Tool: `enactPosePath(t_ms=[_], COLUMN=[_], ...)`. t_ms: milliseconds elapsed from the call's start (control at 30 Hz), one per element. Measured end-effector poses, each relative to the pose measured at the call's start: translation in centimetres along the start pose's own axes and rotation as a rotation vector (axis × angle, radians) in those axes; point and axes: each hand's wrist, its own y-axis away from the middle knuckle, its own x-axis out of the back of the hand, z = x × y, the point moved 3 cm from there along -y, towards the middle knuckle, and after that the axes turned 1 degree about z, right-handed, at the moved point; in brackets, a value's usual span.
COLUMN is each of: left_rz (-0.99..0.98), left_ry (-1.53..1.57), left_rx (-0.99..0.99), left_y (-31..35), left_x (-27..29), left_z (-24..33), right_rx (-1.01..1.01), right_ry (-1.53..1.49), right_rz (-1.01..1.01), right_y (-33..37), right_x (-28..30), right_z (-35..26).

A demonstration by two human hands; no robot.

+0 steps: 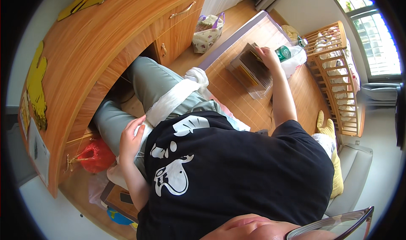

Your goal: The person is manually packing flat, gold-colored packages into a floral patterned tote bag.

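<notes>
My left hand (pixel 132 139) rests at my lap, its fingers bent over the near end of a white bundle of thread (pixel 171 99). That bundle lies across my grey-green trousers and ends in a loose bunch beyond my knee. Out to the right, my right hand (pixel 267 57) reaches down to a clear plastic box (pixel 259 92) on the floor. Its fingers are closed at the upper edge of a stack of brown cardboard sheets (pixel 249 66) standing in the box. Exactly what the fingertips pinch is partly hidden.
A wooden desk (pixel 97 49) curves along the left, with yellow gloves (pixel 37 83) on it. Beside the box lie a green-labelled bottle (pixel 284 53) and a white plastic bag (pixel 296 62). A wooden crib (pixel 338 83), a floral bag (pixel 207 37) and a red plastic bag (pixel 98 156) stand around me.
</notes>
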Motion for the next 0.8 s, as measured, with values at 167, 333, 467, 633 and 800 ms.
enactPosePath(t_ms=[167,333,467,633,800], left_rz=[-0.041,-0.035,-0.035,-0.085,-0.039], left_ry=[0.001,-0.074,-0.059,-0.082,-0.065], left_rx=[0.015,-0.009,0.000,-0.006,-0.003], left_y=[-0.9,-2.1,-2.6,-3.2,-3.4], left_x=[0.0,0.1,-0.2,-0.5,-0.5], left_z=[-0.6,0.2,1.0,1.2,1.9], right_rx=[0.158,0.118,0.181,0.103,0.214], right_ry=[0.018,0.098,0.188,0.207,0.214], right_rz=[0.444,0.598,0.599,0.554,0.638], right_y=[0.7,1.5,1.0,-0.1,0.9], right_x=[-2.2,-3.1,-3.5,-3.6,-3.3], right_z=[3.1,4.5,2.7,2.3,-1.2])
